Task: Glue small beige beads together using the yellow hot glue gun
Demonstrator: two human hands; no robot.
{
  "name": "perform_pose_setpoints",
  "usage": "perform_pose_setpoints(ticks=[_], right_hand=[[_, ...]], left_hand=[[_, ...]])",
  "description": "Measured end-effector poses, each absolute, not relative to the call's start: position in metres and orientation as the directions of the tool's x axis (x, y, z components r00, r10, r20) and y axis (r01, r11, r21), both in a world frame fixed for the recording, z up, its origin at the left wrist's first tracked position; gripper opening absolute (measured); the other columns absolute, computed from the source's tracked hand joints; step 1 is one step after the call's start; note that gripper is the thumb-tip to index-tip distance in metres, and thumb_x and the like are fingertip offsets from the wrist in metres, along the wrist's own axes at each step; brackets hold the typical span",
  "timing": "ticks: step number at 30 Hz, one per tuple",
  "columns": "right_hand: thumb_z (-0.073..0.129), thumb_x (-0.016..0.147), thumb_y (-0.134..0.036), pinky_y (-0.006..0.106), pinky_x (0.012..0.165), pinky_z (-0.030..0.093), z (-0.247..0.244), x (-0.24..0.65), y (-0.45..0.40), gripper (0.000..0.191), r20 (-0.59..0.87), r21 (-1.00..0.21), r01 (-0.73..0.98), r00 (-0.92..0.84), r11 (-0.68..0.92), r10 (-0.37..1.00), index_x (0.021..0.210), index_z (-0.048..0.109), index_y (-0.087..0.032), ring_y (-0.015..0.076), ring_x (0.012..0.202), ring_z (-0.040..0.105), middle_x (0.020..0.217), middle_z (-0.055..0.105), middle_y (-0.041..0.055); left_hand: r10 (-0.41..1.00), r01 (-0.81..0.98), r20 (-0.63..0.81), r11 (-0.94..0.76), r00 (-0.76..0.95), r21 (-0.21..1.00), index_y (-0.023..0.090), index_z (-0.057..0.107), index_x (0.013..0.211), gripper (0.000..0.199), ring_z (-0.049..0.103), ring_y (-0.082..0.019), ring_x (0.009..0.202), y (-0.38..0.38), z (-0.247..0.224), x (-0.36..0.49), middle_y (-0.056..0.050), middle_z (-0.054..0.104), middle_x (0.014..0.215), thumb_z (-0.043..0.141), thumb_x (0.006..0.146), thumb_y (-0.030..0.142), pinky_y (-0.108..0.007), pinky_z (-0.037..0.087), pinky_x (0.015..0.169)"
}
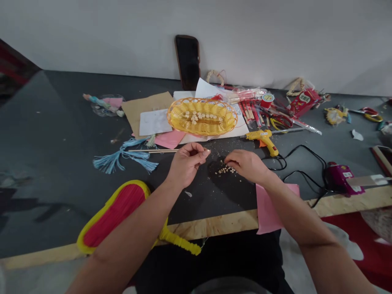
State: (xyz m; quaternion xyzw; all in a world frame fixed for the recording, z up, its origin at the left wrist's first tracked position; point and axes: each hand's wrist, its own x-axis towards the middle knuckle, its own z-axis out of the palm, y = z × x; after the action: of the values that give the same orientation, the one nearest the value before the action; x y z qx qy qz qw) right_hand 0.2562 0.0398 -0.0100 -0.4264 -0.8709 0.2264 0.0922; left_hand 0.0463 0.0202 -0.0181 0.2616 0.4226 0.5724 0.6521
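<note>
My left hand (pixel 189 163) is closed in a pinch around a small pale piece (pixel 208 151) at its fingertips, in front of the yellow woven basket (pixel 226 122). Several small cream-coloured clusters (pixel 194 118) lie inside that basket. To the right, my right hand (pixel 245 164) hovers low with its fingertips pressed together at the edge of a pile of small pale bits (pixel 226 169); whatever it grips is too small to make out. Thin wooden sticks (pixel 153 150) lie to the left of my left hand, beside a light blue tassel (pixel 113 159).
A yellow glue gun (pixel 263 139) with a black cord lies right of the basket. Behind stands a phone (pixel 188 61) against the wall. A red and yellow paddle-shaped object (pixel 119 212) is at the front left, pink cloth (pixel 266 208) under my right forearm, a purple box (pixel 339 177) far right.
</note>
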Motion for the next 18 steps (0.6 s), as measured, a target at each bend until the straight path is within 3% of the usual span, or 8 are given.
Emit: perform_pose_setpoints(ticks=[8, 10, 13, 15, 18], right_hand=[[0.057, 0.093, -0.016, 0.029, 0.082, 0.046, -0.015, 0.253, 0.040, 0.014, -0.037, -0.424, 0.710, -0.634, 0.562, 0.773, 0.090, 0.070, -0.021, 0.0189, 0.093, 0.064, 0.096, 0.071, 0.0059], [0.056, 0.093, -0.015, 0.029, 0.081, 0.047, -0.015, 0.251, 0.037, 0.014, 0.072, -0.534, 0.660, -0.586, 0.528, 0.807, 0.087, 0.068, -0.020, 0.0184, 0.091, 0.063, 0.093, 0.070, 0.0065], [0.058, 0.094, -0.021, 0.029, 0.078, 0.048, -0.015, 0.248, 0.030, 0.011, 0.249, -0.793, 0.431, -0.416, 0.430, 0.875, 0.087, 0.066, -0.021, 0.0164, 0.084, 0.061, 0.089, 0.067, 0.0047], [0.061, 0.092, -0.029, 0.027, 0.071, 0.047, -0.014, 0.245, 0.024, 0.010, 0.248, -0.911, 0.243, -0.322, 0.333, 0.914, 0.087, 0.066, -0.021, 0.0146, 0.077, 0.059, 0.086, 0.066, 0.0030], [0.066, 0.089, -0.040, 0.027, 0.066, 0.046, -0.014, 0.238, 0.016, 0.020, 0.173, -0.981, 0.033, -0.308, 0.193, 0.935, 0.085, 0.066, -0.021, 0.0131, 0.073, 0.056, 0.084, 0.063, 0.0022]], left_hand=[[0.956, -0.480, -0.295, 0.253, -0.012, 0.840, 0.015, 0.061, 0.064, 0.036, 0.052, -0.007, 0.053, 0.017, -0.016, 0.049, 0.000, 0.067, 0.064, 0.093, 0.048, 0.020, -0.018, 0.035, 0.049], [0.955, -0.471, -0.296, 0.262, 0.004, 0.842, 0.015, 0.061, 0.064, 0.037, 0.052, -0.007, 0.053, 0.016, -0.015, 0.049, 0.000, 0.067, 0.063, 0.093, 0.047, 0.021, -0.018, 0.036, 0.050], [0.955, -0.455, -0.294, 0.282, 0.046, 0.845, 0.015, 0.062, 0.064, 0.036, 0.052, -0.007, 0.054, 0.013, -0.013, 0.050, -0.001, 0.069, 0.064, 0.094, 0.047, 0.020, -0.017, 0.039, 0.052], [0.953, -0.445, -0.293, 0.297, 0.081, 0.845, 0.015, 0.063, 0.064, 0.034, 0.055, -0.007, 0.057, 0.011, -0.012, 0.052, -0.001, 0.071, 0.065, 0.093, 0.049, 0.020, -0.017, 0.041, 0.054], [0.952, -0.436, -0.280, 0.306, 0.124, 0.846, 0.016, 0.065, 0.065, 0.032, 0.058, -0.009, 0.060, 0.007, -0.011, 0.054, -0.001, 0.071, 0.066, 0.093, 0.051, 0.020, -0.019, 0.044, 0.056]])
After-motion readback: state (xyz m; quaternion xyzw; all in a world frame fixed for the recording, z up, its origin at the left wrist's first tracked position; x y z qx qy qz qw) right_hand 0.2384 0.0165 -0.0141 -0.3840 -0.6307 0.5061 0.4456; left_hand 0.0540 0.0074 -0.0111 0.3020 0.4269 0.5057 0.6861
